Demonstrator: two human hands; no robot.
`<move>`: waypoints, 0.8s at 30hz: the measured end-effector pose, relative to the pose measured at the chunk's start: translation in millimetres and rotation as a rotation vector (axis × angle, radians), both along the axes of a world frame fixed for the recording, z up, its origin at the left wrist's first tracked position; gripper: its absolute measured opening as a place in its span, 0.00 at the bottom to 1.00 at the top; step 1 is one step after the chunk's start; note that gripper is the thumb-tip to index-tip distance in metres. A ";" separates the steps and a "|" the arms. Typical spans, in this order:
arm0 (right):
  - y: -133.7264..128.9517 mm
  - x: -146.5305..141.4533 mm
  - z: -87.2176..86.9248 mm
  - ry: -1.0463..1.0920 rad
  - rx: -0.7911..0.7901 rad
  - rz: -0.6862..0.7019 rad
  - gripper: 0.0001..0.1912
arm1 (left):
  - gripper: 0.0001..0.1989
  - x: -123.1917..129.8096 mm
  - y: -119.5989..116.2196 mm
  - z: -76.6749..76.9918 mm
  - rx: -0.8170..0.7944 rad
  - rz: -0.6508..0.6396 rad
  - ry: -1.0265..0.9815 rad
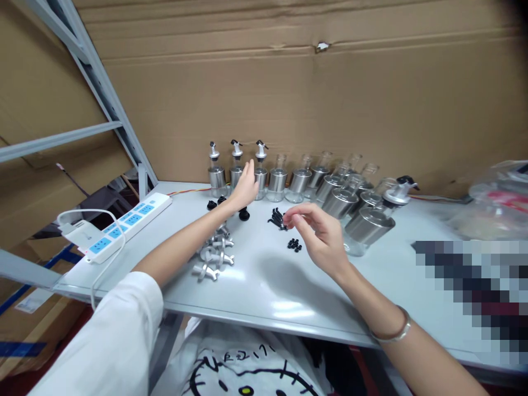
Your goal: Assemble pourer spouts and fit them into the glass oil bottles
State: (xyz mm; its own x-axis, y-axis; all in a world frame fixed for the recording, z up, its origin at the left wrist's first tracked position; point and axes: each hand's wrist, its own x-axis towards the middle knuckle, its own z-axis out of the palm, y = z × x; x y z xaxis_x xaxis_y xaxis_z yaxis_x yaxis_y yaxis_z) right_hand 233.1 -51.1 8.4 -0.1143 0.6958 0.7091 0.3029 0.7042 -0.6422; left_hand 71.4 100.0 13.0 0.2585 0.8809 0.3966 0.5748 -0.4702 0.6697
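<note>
My left hand (246, 187) reaches to the back of the table, fingers stretched out, beside a glass bottle with a steel sleeve (260, 177). That bottle wears a silver pourer with a black tip (261, 148). Whether the hand touches it I cannot tell. Above the table hovers my right hand (322, 239), its fingers loosely curled and thumb near the fingertips; nothing shows in it. Its fingertips appear close to a pile of thin black parts (277, 218). Small black caps (294, 245) lie in front. Silver pourer heads (214, 256) and black stoppers (244, 214) lie to the left.
Two more bottles with pourers (216, 179) stand at the back left. Several bottles without pourers (300, 182) line the back, and one with a pourer (371, 223) is at the right. A power strip (132, 223) lies left, plastic bags (501, 198) right. Cardboard (289, 99) walls the back.
</note>
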 end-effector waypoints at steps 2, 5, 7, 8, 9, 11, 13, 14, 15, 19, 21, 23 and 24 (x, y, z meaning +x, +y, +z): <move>-0.9 -1.1 3.2 -0.133 0.015 0.024 0.11 | 0.25 -11.3 -24.3 7.2 0.040 -0.096 -0.029; -2.3 -5.4 3.7 -0.280 0.079 0.076 0.19 | 0.11 -31.0 -64.2 10.6 0.130 -0.282 -0.002; -2.9 -9.0 1.2 -0.313 0.123 0.088 0.23 | 0.10 -42.6 -85.3 6.5 0.308 -0.312 0.066; -3.2 -10.5 -0.5 -0.318 0.141 0.088 0.24 | 0.10 -47.3 -92.8 3.1 0.403 -0.315 0.105; -3.5 -11.7 -2.0 -0.318 0.156 0.085 0.25 | 0.09 -51.1 -98.3 -0.7 0.488 -0.319 0.145; -4.2 -12.7 -4.1 -0.318 0.180 0.078 0.26 | 0.08 -56.0 -104.3 -8.2 0.619 -0.327 0.236; -5.2 -12.4 -4.1 -0.335 0.214 0.071 0.26 | 0.07 -58.5 -106.2 -14.2 0.682 -0.345 0.339; -5.8 -12.1 -3.5 -0.352 0.236 0.073 0.26 | 0.07 -59.5 -106.3 -16.4 0.698 -0.354 0.388; -6.3 -11.8 -2.6 -0.374 0.262 0.081 0.26 | 0.07 -60.6 -106.0 -17.9 0.705 -0.358 0.430; -7.5 -11.9 -0.2 -0.446 0.319 0.109 0.24 | 0.12 -67.6 -101.0 -18.4 0.734 -0.263 0.465; -7.6 -12.0 -0.8 -0.451 0.308 0.084 0.23 | 0.16 -72.4 -97.0 -15.7 0.715 -0.175 0.428; -7.5 -11.2 -2.5 -0.445 0.285 0.044 0.21 | 0.20 -77.5 -93.4 -11.5 0.681 -0.113 0.378; -7.5 -10.5 -3.6 -0.440 0.269 0.020 0.21 | 0.22 -80.0 -92.1 -9.0 0.665 -0.098 0.354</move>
